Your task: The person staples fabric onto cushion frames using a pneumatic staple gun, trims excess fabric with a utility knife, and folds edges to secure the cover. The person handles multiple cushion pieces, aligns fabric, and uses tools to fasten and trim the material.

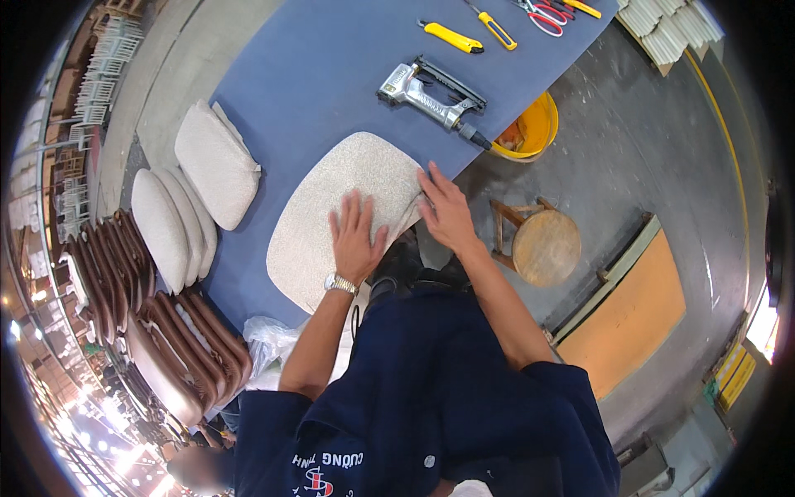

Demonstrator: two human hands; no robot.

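Note:
A pale beige fabric-covered seat cushion (331, 215) lies at the near edge of the blue table in front of me. My left hand (358, 238) rests flat on top of it, fingers spread, a metal watch on the wrist. At the cushion's right edge is my right hand (447, 214), its fingers stretched out and touching the rim, the thumb apart from them. Loose fabric (403, 220) folds down along that edge between the hands. Beyond the cushion lies a silver staple gun (431, 93) with a black magazine and hose fitting.
On the blue table (306, 74) lie a yellow utility knife (451, 37), a yellow-handled screwdriver (497, 30) and red-handled scissors (545, 16). Beige cushions (217, 161) and brown cushions (178, 352) stack leftward. Rightward are a yellow bucket (542, 124), wooden stool (546, 247) and orange-topped panel (629, 315).

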